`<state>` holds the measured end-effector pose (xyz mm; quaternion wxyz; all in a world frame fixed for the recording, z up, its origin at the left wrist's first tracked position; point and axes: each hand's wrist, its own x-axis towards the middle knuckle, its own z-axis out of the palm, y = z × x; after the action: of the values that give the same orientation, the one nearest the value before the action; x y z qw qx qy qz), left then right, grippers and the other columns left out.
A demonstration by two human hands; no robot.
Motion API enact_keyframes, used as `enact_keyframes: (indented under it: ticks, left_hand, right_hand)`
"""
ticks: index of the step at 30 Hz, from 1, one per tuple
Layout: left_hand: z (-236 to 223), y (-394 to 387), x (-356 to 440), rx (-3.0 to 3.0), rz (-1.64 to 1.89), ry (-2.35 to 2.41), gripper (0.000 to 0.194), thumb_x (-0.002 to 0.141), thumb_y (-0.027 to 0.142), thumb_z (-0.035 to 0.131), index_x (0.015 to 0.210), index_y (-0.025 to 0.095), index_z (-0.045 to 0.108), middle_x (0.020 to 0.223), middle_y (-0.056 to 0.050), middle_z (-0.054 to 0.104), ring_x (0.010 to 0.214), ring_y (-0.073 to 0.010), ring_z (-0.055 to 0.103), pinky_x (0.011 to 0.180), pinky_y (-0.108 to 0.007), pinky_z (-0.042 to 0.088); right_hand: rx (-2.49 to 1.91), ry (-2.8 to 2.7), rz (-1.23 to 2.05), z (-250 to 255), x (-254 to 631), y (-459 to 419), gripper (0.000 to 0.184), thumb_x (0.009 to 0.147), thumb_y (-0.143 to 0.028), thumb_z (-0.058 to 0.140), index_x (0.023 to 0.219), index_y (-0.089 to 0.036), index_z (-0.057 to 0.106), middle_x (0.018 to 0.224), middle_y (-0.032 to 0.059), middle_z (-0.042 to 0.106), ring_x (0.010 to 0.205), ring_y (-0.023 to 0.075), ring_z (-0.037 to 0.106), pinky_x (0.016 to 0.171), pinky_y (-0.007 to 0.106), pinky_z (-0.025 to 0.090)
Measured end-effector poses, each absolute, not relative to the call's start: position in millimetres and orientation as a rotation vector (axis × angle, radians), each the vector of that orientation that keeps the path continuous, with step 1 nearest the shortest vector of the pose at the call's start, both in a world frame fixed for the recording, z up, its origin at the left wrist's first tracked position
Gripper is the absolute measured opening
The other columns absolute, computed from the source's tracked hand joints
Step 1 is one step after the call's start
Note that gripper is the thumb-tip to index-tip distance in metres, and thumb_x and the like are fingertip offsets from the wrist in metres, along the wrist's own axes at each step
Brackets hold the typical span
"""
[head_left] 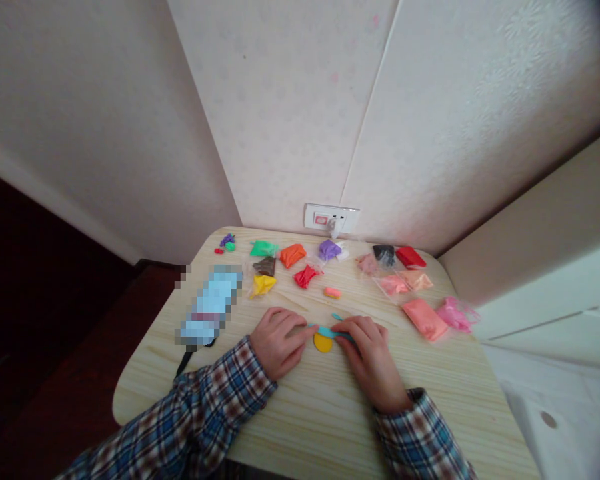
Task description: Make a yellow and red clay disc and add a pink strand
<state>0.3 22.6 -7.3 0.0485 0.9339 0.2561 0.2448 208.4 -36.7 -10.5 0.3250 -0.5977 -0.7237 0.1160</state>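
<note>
On the table [300, 420], a round flat yellow clay disc [323, 343] lies between my two hands. A flat blue plastic clay knife [326, 331] crosses over its far edge. My right hand [373, 360] pinches the knife's right end between thumb and fingers. At its left end, my left hand [280, 343] has its fingers closed together with the tips on the blade. Just beyond the knife lies a small blue piece [337, 317], partly behind the right fingers. A small pink and yellow block [332, 293] sits farther back.
Bags of clay stand along the back, among them green [265, 248], orange [293, 255], purple [329, 250] and red [306, 276]; pink bags [427, 319] lie at the right. A phone [211, 303] with a cable is at the left. A socket [332, 219] is on the wall.
</note>
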Motion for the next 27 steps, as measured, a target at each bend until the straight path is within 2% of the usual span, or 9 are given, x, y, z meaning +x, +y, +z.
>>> enact_keyframes:
  ticks: [7, 18, 27]
  left_hand:
    - [-6.2, 22.6, 0.2, 2.854, 0.726, 0.769, 0.034, 0.084, 0.017, 0.045, 0.112, 0.02, 0.063, 0.1, -0.009, 0.064, 0.096, -0.0209, 0.056, 0.088, -0.041, 0.042]
    - [-8.3, 22.5, 0.3, 2.895, 0.698, 0.752, 0.038, 0.08, 0.015, 0.046, 0.114, 0.02, 0.062, 0.102, -0.009, 0.064, 0.097, -0.0225, 0.055, 0.089, -0.043, 0.041]
    - [-16.3, 24.9, 1.0, 2.903, 0.805, 0.736, 0.036, 0.081, 0.017, 0.045, 0.113, 0.019, 0.062, 0.098, -0.009, 0.065, 0.093, -0.021, 0.057, 0.087, -0.041, 0.042]
  right_hand:
    - [-1.56, -1.904, 0.351, -11.5, 208.3, -36.5, 0.012, 0.09, -0.019, 0.049, 0.091, -0.023, 0.06, 0.091, 0.0032, 0.065, 0.088, 0.0206, 0.057, 0.077, 0.037, 0.038]
    - [-1.579, -1.878, 0.391, -12.5, 205.8, -35.6, 0.011, 0.089, -0.015, 0.052, 0.087, -0.022, 0.06, 0.088, 0.0022, 0.063, 0.088, 0.0206, 0.055, 0.078, 0.037, 0.034]
    - [-1.531, -1.895, 0.357, -15.7, 209.0, -37.0, 0.01, 0.089, -0.016, 0.054, 0.093, -0.022, 0.06, 0.091, 0.0022, 0.063, 0.091, 0.02, 0.054, 0.08, 0.036, 0.032]
